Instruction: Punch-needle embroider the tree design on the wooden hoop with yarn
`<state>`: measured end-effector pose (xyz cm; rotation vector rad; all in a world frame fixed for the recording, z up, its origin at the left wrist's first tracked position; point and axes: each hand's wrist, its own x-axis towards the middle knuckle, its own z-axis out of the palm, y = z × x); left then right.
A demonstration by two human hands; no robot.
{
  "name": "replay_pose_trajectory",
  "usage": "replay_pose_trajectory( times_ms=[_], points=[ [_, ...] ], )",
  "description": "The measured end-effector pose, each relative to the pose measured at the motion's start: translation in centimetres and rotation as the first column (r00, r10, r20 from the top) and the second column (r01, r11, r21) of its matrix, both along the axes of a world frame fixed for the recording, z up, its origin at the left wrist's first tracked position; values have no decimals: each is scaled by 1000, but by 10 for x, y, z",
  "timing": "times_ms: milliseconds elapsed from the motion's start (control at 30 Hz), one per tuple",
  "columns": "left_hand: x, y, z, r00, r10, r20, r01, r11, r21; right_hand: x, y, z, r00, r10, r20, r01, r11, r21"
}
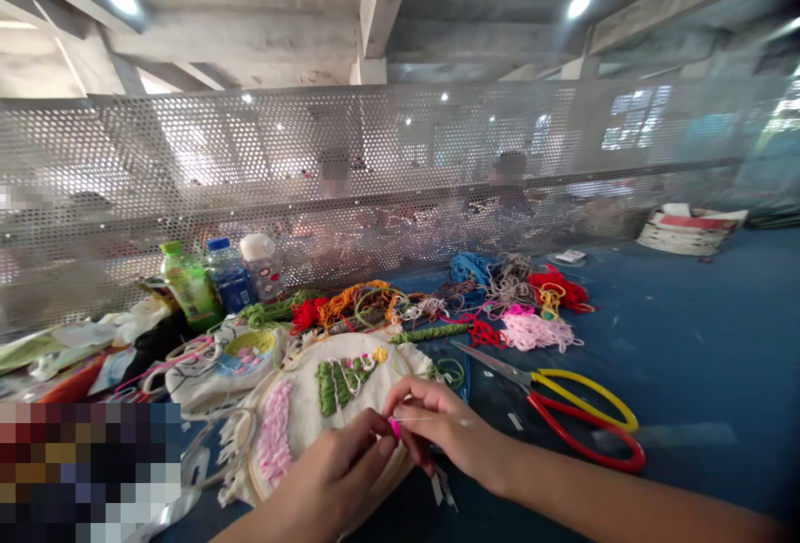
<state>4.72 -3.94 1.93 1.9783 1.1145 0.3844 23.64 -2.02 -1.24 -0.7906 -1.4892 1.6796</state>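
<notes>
Presently, left hand (pixel 341 464): thumb and forefinger pinching a small tuft of bright pink yarn (pixel 394 427).
Right hand (pixel 453 435): fingers curled, tips closed on that same tuft from the other side.
Pink tuft: between both hands' fingertips, over the right part of a round, cream-cloth embroidery hoop (pixel 306 435).
Stitching: green yarn tree (pixel 334 386) beyond the hands; pale pink crescent (pixel 276 426) along the left.
Scissors: steel-bladed, red-and-yellow-handled pair (pixel 530 380), blue bench (pixel 700 326), beside the right hand.

The person's left hand (pixel 341 455) and right hand (pixel 453 435) are bare, with slender fingers. The slim right forearm (pixel 593 487) is bare to the picture's edge.
</notes>
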Motion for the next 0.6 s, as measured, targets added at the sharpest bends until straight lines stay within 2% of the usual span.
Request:
replay_pose_trajectory(
  times_ms=[167, 267, 367, 400, 467, 567, 600],
  points=[
    [3, 1, -14, 1000, 19, 21, -19, 999, 33, -3, -6, -8, 998, -27, 57, 23, 998, 65],
    [0, 3, -22, 998, -7, -58, 12, 997, 78, -2, -6, -5, 993, -20, 115, 8, 995, 100],
    [-4, 5, -23, 975, 8, -222, 25, 989, 147, 3, -12, 9, 937, -91, 337, -19, 951, 308],
    [-6, 6, -22, 966, 19, -259, 27, 985, 171, 5, -17, 15, 883, -159, 442, -50, 903, 426],
    [-8, 9, -22, 956, 35, -290, 28, 977, 210, 8, -28, 23, 723, -339, 602, -185, 745, 641],
    [-9, 13, -23, 945, 53, -323, 29, 970, 243, 10, -45, 19, 542, -586, 602, -410, 440, 799],
    [-9, 14, -24, 936, 61, -348, 30, 967, 251, 10, -49, 14, 487, -650, 583, -460, 376, 804]
  ],
)
